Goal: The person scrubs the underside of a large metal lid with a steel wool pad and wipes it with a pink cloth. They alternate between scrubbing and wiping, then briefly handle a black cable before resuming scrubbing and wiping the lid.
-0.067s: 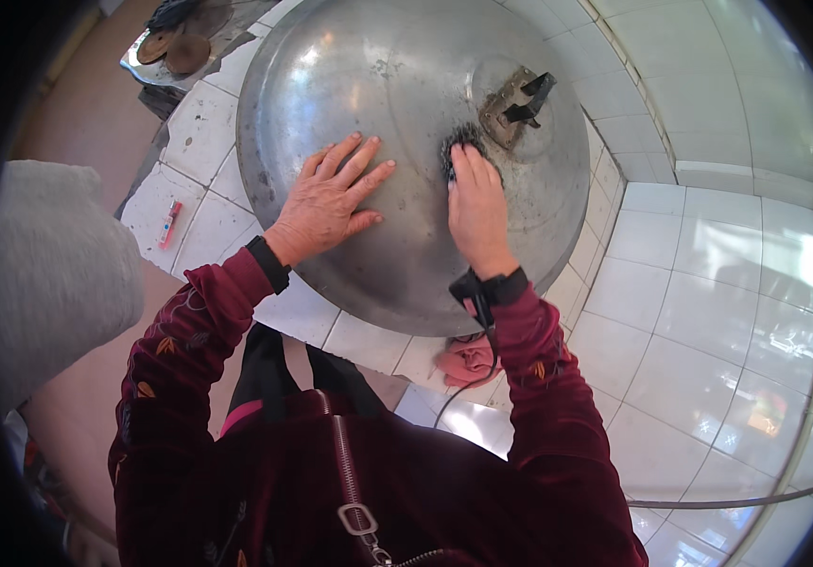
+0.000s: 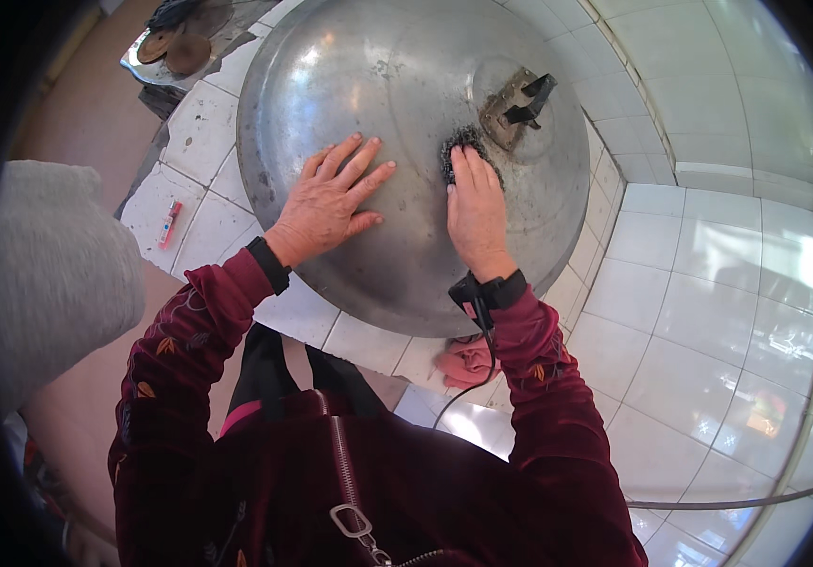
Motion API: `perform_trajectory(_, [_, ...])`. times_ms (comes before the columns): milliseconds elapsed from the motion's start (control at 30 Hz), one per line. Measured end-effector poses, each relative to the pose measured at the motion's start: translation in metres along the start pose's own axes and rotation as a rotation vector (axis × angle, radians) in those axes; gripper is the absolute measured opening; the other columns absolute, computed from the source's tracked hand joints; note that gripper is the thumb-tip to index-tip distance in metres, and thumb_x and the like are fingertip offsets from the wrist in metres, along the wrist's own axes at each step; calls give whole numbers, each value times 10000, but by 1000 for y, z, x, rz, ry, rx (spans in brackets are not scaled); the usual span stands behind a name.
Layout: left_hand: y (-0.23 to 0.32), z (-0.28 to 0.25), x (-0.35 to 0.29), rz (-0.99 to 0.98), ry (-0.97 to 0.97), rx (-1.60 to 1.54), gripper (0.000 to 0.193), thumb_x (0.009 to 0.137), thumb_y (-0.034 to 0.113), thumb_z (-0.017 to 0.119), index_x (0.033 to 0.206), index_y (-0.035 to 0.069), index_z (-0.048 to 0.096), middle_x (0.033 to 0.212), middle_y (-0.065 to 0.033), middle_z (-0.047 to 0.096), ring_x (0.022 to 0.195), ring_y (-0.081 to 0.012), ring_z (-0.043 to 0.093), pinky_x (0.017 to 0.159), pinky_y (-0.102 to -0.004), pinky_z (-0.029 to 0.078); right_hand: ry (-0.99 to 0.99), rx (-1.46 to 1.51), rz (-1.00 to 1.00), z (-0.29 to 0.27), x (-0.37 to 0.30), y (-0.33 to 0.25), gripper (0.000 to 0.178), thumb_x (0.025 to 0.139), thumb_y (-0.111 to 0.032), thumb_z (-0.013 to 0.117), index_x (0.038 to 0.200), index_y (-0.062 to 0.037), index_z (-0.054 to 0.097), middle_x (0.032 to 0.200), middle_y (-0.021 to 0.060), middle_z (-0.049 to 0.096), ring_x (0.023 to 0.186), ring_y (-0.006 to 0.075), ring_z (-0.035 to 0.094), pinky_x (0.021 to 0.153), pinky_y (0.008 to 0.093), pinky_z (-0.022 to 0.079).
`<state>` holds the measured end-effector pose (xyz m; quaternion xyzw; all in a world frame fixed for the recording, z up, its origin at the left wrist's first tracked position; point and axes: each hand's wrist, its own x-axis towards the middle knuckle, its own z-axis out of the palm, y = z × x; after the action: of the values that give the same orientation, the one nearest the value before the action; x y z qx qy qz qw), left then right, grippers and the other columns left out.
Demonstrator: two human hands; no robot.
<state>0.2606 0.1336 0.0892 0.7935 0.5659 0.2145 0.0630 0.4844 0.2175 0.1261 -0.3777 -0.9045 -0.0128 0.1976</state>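
Note:
A large round metal lid (image 2: 397, 255), grey and stained, lies on the white tiled counter. On its left part rests my left hand (image 2: 326, 203), palm down with fingers spread, holding nothing. My right hand (image 2: 478, 213) presses a dark steel wool scrubber (image 2: 463, 142) against the lid, just left of the handle. The scrubber's lower part is hidden under the fingers. The black handle (image 2: 531, 99) stands up from a rusty brown plate (image 2: 501, 111) fixed to the lid.
A pink cloth (image 2: 468, 361) lies at the counter's front edge, below the lid. Left of the lid is a small red-and-white tube (image 2: 170, 225). A black cable (image 2: 471, 386) hangs from my right wrist. White tiled walls (image 2: 681, 312) stand on the right; a grey fabric shape (image 2: 61, 274) is at far left.

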Motion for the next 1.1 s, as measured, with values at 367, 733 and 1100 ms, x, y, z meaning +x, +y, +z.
perform_trajectory(367, [-1,3,-1,7,23,3,688,843,469,612,1443,217,389,1530,-74,294,1396,-291,275,1100,-460,270,114,-232,87,42,88,69,354,815,-82,604,1160,-15,560,1064,150,610,940,352,548,843,435,442])
perform_trajectory(733, [-2,0,1,14,33,-7,671,841,463,618,1429,212,413,1527,-77,300,1390,-299,282,1090,-459,272,26,-488,173,27,113,45,176,798,-100,562,946,-5,558,882,153,652,849,336,603,751,425,489])
perform_trajectory(1100, [-2,-2,2,15,25,-40,643,849,451,619,1412,200,438,1513,-83,328,1380,-302,295,1081,-463,272,-56,-626,160,32,117,49,114,782,-100,538,849,-16,577,771,133,664,802,301,616,726,420,435])
